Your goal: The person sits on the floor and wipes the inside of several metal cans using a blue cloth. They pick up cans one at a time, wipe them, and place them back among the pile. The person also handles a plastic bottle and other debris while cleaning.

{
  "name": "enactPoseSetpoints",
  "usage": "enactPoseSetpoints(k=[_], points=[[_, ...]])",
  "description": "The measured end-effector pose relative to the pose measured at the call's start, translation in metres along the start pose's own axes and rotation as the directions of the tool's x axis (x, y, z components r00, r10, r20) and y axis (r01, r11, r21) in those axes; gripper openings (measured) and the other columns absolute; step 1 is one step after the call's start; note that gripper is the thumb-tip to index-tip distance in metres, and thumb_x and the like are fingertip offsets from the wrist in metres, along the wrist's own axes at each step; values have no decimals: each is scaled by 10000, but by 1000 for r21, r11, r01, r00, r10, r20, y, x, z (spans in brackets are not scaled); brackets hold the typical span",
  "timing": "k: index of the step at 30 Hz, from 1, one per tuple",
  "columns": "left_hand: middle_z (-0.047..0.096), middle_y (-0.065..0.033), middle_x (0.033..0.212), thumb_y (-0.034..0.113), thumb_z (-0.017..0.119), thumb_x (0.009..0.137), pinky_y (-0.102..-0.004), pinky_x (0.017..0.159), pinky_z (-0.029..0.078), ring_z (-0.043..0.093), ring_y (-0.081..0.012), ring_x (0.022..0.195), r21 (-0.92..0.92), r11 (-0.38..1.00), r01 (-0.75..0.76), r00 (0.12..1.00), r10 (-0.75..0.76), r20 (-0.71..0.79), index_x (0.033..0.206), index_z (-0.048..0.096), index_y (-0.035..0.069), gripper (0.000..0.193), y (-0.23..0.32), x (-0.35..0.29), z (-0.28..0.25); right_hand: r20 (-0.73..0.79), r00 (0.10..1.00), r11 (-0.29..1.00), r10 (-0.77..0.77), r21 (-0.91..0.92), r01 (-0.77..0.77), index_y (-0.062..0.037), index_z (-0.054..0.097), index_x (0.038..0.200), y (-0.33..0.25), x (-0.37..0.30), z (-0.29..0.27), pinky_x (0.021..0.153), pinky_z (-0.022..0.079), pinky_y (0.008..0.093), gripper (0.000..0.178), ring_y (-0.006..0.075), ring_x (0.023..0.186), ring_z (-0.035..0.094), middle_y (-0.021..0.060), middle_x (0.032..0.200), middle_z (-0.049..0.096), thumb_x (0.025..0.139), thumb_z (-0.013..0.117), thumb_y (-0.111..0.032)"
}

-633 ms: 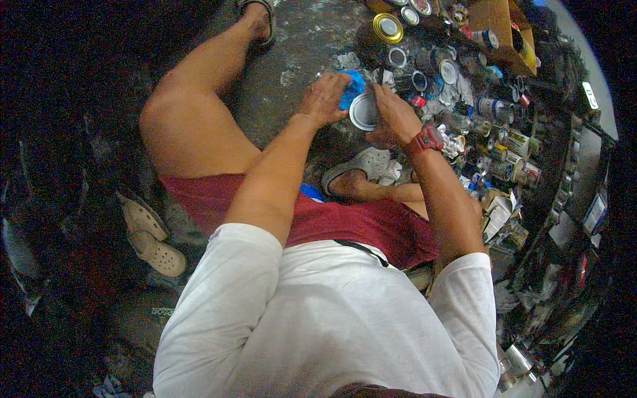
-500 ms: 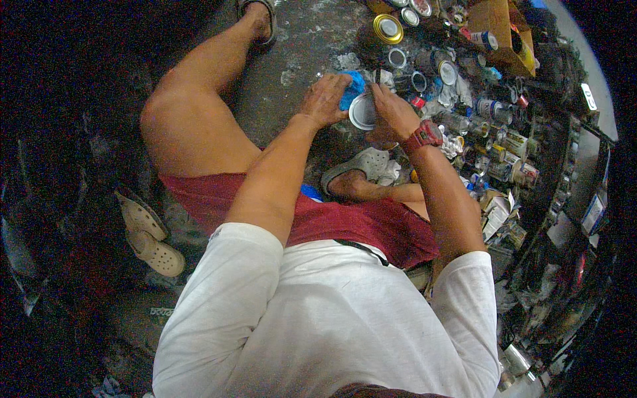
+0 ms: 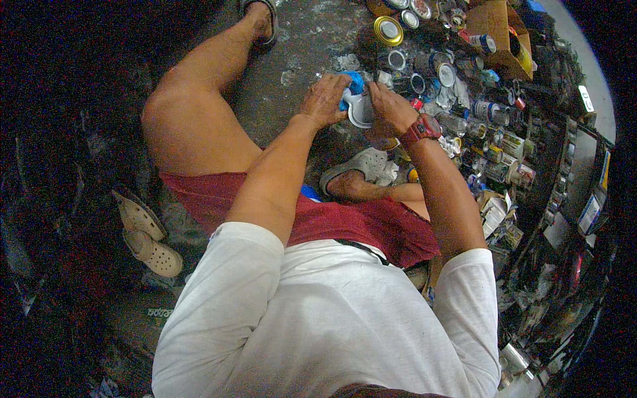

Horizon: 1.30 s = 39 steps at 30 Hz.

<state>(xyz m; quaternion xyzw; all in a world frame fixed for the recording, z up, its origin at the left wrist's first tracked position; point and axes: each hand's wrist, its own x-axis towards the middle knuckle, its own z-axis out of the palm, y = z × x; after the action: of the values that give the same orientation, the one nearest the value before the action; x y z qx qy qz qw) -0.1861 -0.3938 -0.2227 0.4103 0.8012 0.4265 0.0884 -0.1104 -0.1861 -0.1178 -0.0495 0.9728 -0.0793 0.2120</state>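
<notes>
Take the held tin as the landmark: the left hand is at its left, the right hand at its right, touching it. A piece of plastic sits just beyond it, in the left hand's fingers. Farther right of it, jars and cans crowd together; beyond and right stands a cardboard box. A worn clog is nearer the wearer than it; loose clogs lie nearer still, well to its left.
</notes>
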Motion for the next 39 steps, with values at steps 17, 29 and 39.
enactPoseSetpoints(k=[17, 29, 39], points=[[614, -164, 1230, 217, 923, 669, -488, 1044, 520, 578, -388, 1201, 46, 998, 46, 999, -47, 19, 1350, 501, 98, 809, 5, 0, -5, 66, 997, 996, -38, -78, 43, 80, 455, 1371, 4, 9, 1, 945, 602, 453, 676, 417, 1131, 692, 286, 1203, 649, 821, 774, -148], [621, -155, 1253, 233, 924, 682, -492, 1034, 536, 582, -388, 1223, 13, 999, 49, 999, -50, 6, 1347, 513, 98, 794, 0, -1, 0, 101, 994, 1000, 30, 0, -30, 3, 477, 1299, -6, 13, -12, 825, 615, 528, 440, 464, 995, 720, 274, 1153, 653, 922, 656, -135], [628, -179, 1206, 197, 943, 615, -524, 1006, 507, 597, -443, 1148, -51, 999, 18, 998, -21, -53, 1362, 522, 113, 861, -5, -2, 5, 131, 989, 997, 67, -54, -60, -12, 496, 1280, -6, 18, -11, 765, 625, 550, 369, 467, 929, 741, 264, 1146, 666, 954, 620, -130]])
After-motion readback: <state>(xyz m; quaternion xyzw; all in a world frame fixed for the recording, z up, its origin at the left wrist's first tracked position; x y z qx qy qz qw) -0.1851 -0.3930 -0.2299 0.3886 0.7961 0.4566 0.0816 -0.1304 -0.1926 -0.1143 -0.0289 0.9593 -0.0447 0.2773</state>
